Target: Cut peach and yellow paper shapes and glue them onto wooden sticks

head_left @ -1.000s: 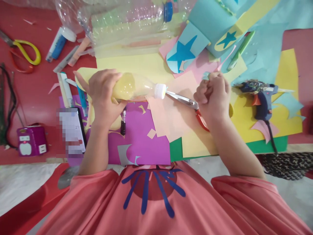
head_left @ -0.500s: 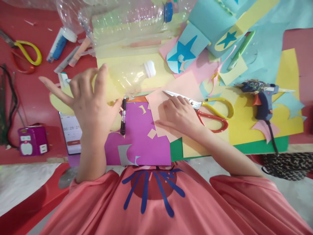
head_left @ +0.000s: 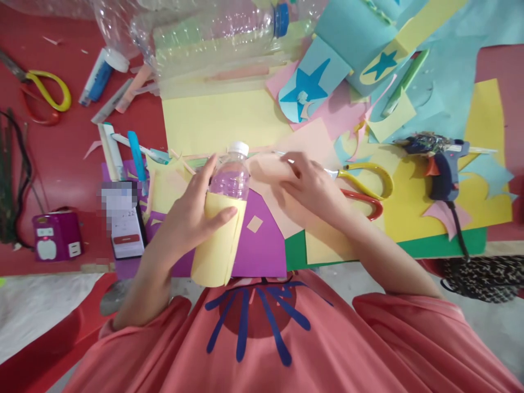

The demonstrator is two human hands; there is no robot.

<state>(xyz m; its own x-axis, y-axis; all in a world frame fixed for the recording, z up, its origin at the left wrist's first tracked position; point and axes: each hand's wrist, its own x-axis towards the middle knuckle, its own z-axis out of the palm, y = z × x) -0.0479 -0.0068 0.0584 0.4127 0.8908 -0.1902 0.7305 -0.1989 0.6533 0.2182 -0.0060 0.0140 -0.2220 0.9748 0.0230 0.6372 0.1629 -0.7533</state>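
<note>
My left hand grips a small clear plastic bottle with a white cap, wrapped in pale yellow paper, and holds it upright near my chest. My right hand pinches the edge of a peach paper sheet just right of the bottle. Yellow-and-red scissors lie on the papers beside my right hand, untouched.
A blue glue gun rests at the right on yellow paper. Large empty bottles lie at the top. A phone, a purple power strip, pens, a glue stick and a second pair of scissors sit at the left on the red table.
My right hand set down the scissors and took the peach paper. My left hand released the lying bottle, then picked it up and now holds it upright, closer to me.
</note>
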